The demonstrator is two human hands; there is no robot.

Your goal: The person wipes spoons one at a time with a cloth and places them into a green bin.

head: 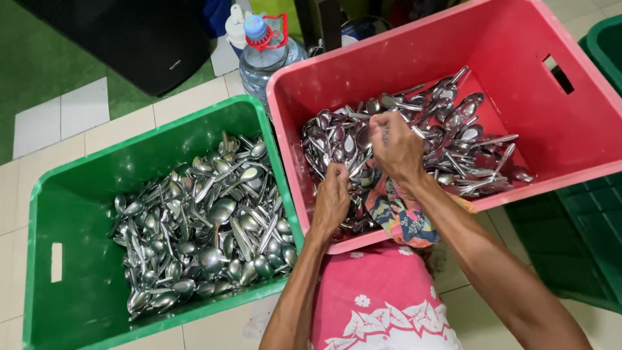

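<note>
Red crate (pixel 570 139): plastic, tilted, slot handle in far wall, holding a heap of steel spoons (pixel 453 139) spread from near wall toward the far right corner. Left hand (pixel 332 198): fingers curled shut, low over the near wall of the red crate, apparently on spoon handles, though what exactly sits in the grip cannot be told. Right hand (pixel 396 146): just above and right of the left, near it but apart, closed as a fist around a bundle of spoons, handles sticking out on both sides. Cloth (pixel 398 210): patterned, many-coloured, draped over the near rim of the red crate directly beneath both hands. Green crate (pixel 78 214): plastic, touching the red crate's left side, filled with a second heap of spoons (pixel 207 227), bowls and handles pointing all ways. Bottle (pixel 265 52): clear plastic, blue cap, red ring, standing behind both crates. Pink garment (pixel 376 298): white leaf print, bottom centre, between the forearms. Further green crate (pixel 583 240): at right, partly under the red one. Floor (pixel 116 129): pale tile.
</note>
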